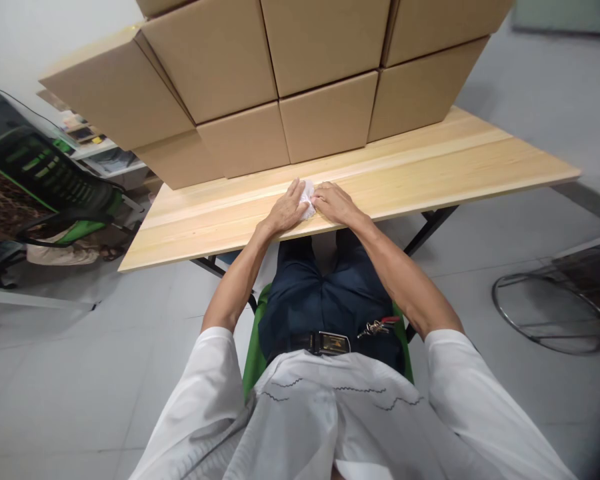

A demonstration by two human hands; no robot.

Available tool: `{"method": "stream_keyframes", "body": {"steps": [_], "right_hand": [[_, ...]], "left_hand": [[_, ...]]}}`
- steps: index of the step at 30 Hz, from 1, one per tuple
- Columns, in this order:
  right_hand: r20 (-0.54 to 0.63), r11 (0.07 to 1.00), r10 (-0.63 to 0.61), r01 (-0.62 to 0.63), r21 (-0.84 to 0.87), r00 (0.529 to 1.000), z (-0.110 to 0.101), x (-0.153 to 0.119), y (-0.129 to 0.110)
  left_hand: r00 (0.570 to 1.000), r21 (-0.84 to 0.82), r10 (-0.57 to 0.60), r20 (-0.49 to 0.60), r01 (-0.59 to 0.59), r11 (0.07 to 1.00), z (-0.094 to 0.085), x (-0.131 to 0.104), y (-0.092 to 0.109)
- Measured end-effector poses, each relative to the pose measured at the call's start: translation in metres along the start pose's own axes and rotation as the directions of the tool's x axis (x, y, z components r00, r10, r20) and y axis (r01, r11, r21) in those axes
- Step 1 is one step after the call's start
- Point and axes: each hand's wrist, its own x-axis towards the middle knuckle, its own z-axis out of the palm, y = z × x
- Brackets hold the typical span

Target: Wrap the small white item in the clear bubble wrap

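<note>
A crumpled white tissue or thin paper lies on the wooden table near its front edge, between my two hands. My left hand rests on the tabletop at the left side of the tissue, its thumb and fingers around that edge. From the right, my right hand has its fingers curled and pinched on the tissue. Part of the tissue is hidden under the fingers of both hands.
Stacked cardboard boxes stand along the back of the wooden table. At the left are a green-and-black mesh chair and a person partly in view. A round metal frame stands on the floor at right.
</note>
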Motion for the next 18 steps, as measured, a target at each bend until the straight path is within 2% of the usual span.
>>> {"method": "stream_keyframes", "body": {"steps": [3,6,12,15,18], "right_hand": [[-0.147,0.984,0.079,-0.053,0.171,0.986,-0.003,0.001,0.003],[-0.231,0.965,0.044,0.019,0.263,0.972,-0.003,0.005,-0.003],[-0.079,0.965,-0.087,0.103,0.239,0.993,0.014,0.028,-0.014],[-0.045,0.975,-0.099,0.106,0.195,0.994,0.021,0.031,-0.008],[-0.026,0.983,-0.097,0.100,0.153,0.995,0.020,0.031,-0.004]], "left_hand": [[1.000,-0.002,-0.013,-0.007,0.013,1.000,0.001,-0.001,0.000],[1.000,0.003,0.010,-0.021,-0.010,1.000,0.004,-0.001,0.000],[0.992,-0.004,0.092,-0.084,-0.093,0.996,0.011,0.000,0.009],[0.988,-0.005,0.112,-0.104,-0.113,0.994,0.013,0.002,0.015],[0.990,-0.007,0.094,-0.108,-0.095,0.995,0.013,0.002,0.019]]}}
